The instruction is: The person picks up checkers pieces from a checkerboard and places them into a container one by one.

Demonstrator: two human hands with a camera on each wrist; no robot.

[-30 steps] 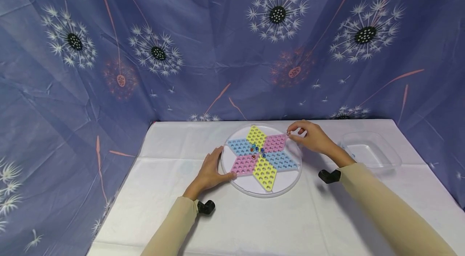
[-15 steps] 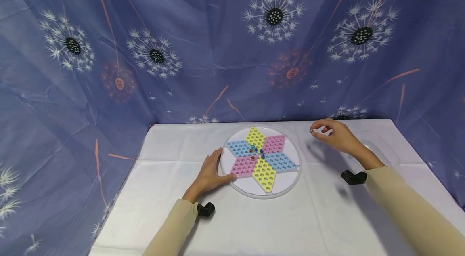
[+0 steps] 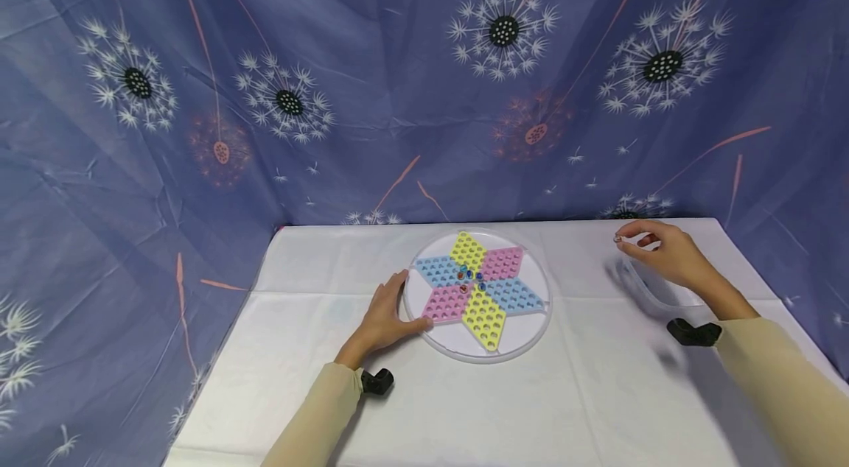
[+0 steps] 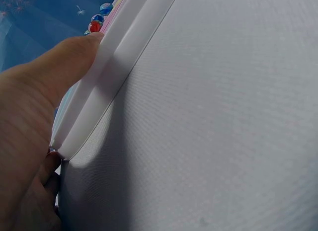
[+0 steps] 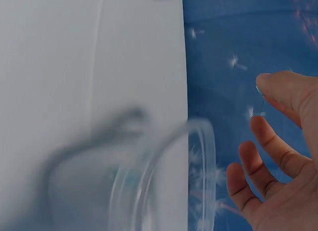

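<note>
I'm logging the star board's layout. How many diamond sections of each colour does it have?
Star board diamond sections:
Yellow: 2
Pink: 2
Blue: 2
Total: 6

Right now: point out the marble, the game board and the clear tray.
marble (image 3: 617, 239), head view, the bead pinched at the right hand's fingertips.
game board (image 3: 483, 349), head view, its bare near rim.
clear tray (image 3: 638, 292), head view, its left wall.
</note>
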